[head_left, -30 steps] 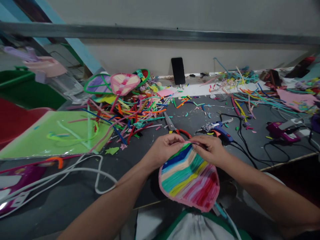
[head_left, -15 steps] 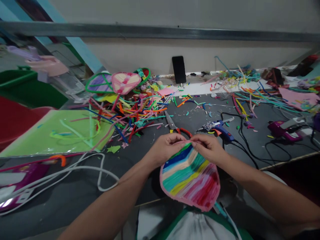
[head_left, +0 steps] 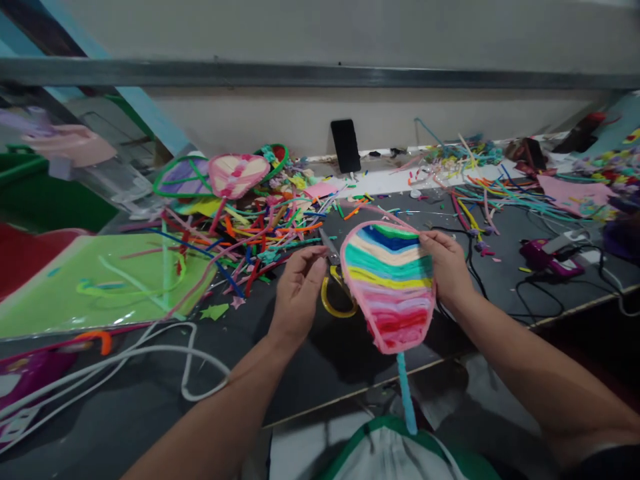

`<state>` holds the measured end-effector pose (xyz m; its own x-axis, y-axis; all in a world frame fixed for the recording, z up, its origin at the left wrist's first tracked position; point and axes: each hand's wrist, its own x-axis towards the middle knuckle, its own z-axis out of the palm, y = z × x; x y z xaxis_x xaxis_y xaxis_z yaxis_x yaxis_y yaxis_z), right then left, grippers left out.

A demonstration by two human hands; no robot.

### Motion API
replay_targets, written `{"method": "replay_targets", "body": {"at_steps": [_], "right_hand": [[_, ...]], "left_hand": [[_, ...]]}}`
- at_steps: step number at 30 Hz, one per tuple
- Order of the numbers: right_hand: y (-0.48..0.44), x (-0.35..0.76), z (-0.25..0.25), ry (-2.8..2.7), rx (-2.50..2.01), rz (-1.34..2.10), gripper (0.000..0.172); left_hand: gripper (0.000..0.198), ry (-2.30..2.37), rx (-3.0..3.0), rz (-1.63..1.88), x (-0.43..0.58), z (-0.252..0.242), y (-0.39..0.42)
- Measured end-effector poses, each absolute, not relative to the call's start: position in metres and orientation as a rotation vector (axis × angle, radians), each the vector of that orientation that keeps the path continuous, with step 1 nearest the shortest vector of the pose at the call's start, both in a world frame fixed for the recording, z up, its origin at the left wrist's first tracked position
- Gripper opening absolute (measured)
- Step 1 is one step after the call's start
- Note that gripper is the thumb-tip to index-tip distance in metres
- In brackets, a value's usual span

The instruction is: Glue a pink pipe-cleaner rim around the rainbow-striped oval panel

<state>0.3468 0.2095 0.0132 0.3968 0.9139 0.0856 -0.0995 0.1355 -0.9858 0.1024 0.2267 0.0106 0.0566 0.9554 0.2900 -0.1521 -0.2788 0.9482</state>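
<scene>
My right hand [head_left: 447, 263] pinches the upper right edge of a striped pipe-cleaner fan [head_left: 390, 273]. The fan has a fuzzy pink border, bands from green and blue down to red and pink, and a light-blue stem [head_left: 407, 393] hanging below. A loose pink pipe cleaner [head_left: 383, 211] arcs over its top. To the fan's left, my left hand [head_left: 300, 287] is raised with thumb and index finger close together; what they hold, if anything, I cannot make out. Scissors [head_left: 341, 310] with a yellow handle lie between that hand and the fan, partly covered.
Several pipe cleaners [head_left: 270, 233] lie heaped at the back left, below a pink heart-shaped piece [head_left: 237, 175]. A black phone [head_left: 345, 147] leans on the wall. White cable [head_left: 187, 360] crosses the left side, near a green sheet [head_left: 45, 287]. Purple device [head_left: 550, 259] and black cords sit right.
Both hands were together at the fan's top edge; my left hand has let go and moved left. The fan is now raised and turned more upright, showing its stem and covering the glue gun.
</scene>
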Motion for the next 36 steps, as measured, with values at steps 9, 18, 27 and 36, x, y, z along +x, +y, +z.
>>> {"method": "replay_targets", "body": {"at_steps": [9, 18, 27, 36], "right_hand": [[0.192, 0.314, -0.005, -0.924, -1.199, 1.000, 0.021], [0.190, 0.318, -0.005, -0.852, -1.354, 1.491, 0.018], [0.181, 0.312, -0.022, -0.881, -1.318, 1.371, 0.019], [0.154, 0.306, -0.006, -1.133, -1.176, 1.094, 0.021]], "left_hand": [[0.050, 0.830, 0.918, 0.822, 0.103, 0.019, 0.224], [0.039, 0.883, 0.851, 0.581, 0.084, 0.011, 0.251], [0.053, 0.861, 1.012, 0.553, 0.083, 0.010, 0.248], [0.082, 1.079, 1.559, 0.797, 0.071, 0.038, 0.254]]}}
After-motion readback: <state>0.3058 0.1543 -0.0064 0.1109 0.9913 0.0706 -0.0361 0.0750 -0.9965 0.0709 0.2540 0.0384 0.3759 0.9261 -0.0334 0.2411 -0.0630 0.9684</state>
